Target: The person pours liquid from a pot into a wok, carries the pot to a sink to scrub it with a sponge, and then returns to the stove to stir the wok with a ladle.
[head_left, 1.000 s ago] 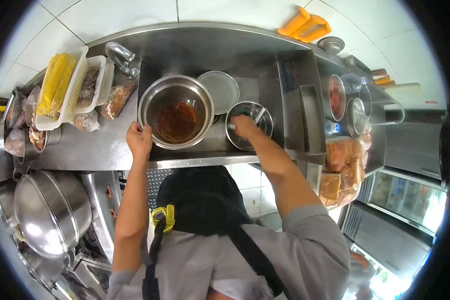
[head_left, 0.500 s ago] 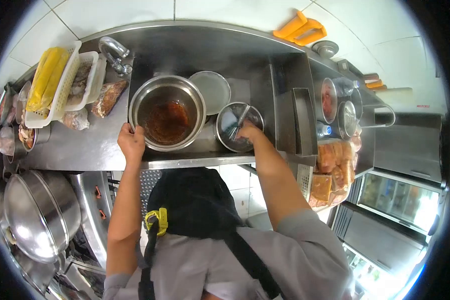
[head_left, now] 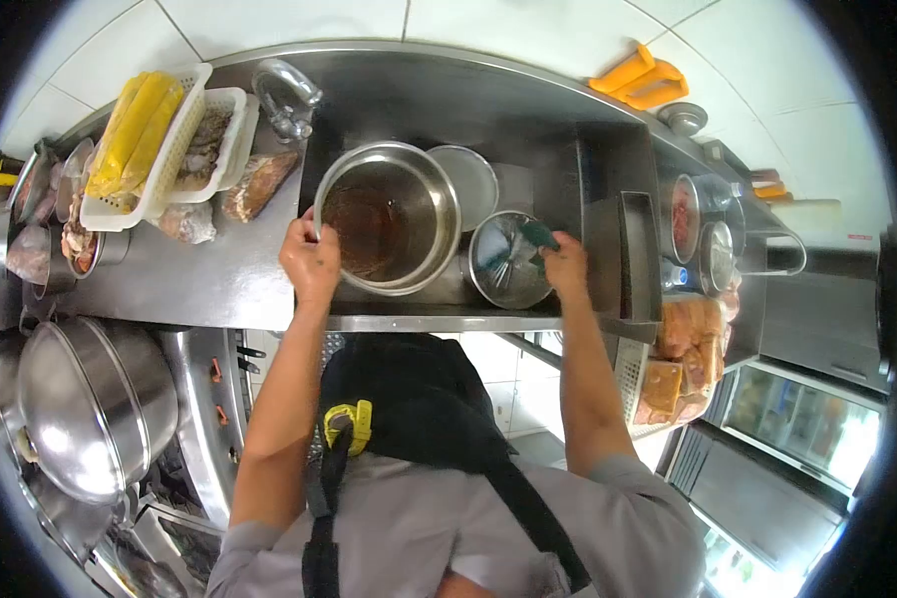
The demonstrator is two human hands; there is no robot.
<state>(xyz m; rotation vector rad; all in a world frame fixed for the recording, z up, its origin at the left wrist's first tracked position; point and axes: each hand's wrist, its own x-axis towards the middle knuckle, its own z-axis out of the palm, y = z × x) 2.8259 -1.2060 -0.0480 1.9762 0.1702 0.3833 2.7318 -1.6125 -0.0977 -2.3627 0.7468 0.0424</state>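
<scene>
The pad (head_left: 539, 235) is dark green, the bowl (head_left: 426, 217) silver, its liquid (head_left: 363, 235) reddish-brown, the apron (head_left: 404, 394) black.

Tilted steel bowl (head_left: 431, 204), brown liquid (head_left: 364, 234) inside — green pad (head_left: 539, 235) apart

Basin (head_left: 424, 224) left of bowl (head_left: 526, 290)

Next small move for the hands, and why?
Probably bring the right hand, with its dark green pad, over to the large bowl and scrub: brown residue shows inside, and the left hand holds the rim.
</scene>
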